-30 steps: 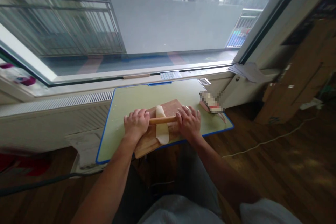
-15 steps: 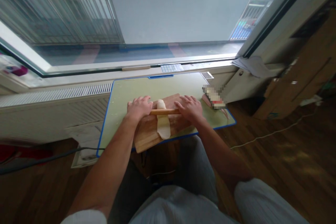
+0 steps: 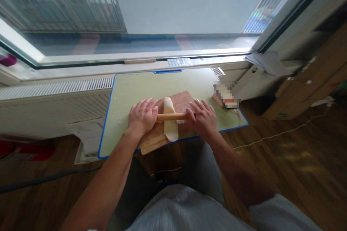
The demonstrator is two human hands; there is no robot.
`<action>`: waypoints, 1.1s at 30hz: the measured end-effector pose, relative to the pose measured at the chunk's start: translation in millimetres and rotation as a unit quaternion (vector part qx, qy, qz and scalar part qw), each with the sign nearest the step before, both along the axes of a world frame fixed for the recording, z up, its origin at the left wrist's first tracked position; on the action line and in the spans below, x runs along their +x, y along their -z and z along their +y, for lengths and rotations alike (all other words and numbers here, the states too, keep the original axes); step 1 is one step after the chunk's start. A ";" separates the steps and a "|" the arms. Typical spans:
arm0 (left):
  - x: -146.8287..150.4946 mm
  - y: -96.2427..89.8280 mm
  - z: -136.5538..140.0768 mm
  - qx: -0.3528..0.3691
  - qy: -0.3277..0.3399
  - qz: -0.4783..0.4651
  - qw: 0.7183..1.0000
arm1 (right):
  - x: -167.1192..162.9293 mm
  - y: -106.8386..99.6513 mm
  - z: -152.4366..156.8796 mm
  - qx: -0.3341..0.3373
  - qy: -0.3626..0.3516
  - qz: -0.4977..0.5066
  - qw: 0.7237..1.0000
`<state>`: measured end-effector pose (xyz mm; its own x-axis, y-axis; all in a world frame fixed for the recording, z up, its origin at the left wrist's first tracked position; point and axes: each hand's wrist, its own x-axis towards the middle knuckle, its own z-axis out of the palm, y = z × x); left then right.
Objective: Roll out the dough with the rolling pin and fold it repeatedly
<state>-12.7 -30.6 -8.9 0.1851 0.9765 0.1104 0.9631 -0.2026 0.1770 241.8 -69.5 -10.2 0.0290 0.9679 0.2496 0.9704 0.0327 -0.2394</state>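
A wooden rolling pin (image 3: 172,116) lies across a long, flat strip of pale dough (image 3: 170,130). My left hand (image 3: 143,116) is closed over the pin's left end, and my right hand (image 3: 202,117) grips its right end. Both palms face down, and they cover the pin's ends. Underneath the dough is a wooden cutting board (image 3: 151,141), turned at an angle. Dough shows on both the far side and the near side of the pin.
The board rests on a small pale-green table (image 3: 135,86) with a blue edge. A partly blurred-out object (image 3: 227,95) is at its right side. Beyond stand a radiator (image 3: 62,88) and a window sill (image 3: 103,68). A cardboard box (image 3: 295,90) is at right.
The rolling pin and both hands have come nearer to me over the dough, so more of its far part shows. The whole view has shifted slightly.
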 end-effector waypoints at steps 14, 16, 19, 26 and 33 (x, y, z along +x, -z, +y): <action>2.3 -5.9 36.5 -0.043 -0.046 -0.028 0.998 | 13.7 10.4 49.2 -0.051 0.018 0.041 0.998; 1.0 -3.0 25.3 -0.031 -0.038 -0.017 0.999 | 13.9 12.7 36.4 -0.037 0.016 0.038 0.998; -1.3 0.4 1.8 -0.005 -0.024 -0.009 1.000 | 13.5 14.3 12.9 -0.006 -0.004 0.042 0.999; 2.3 -8.7 3.7 0.021 -0.040 -0.018 0.999 | 11.0 16.2 22.2 -0.022 -0.001 0.036 0.999; 5.8 -8.9 30.5 -0.017 -0.054 -0.027 0.998 | 10.9 9.1 49.8 -0.070 0.015 0.035 0.997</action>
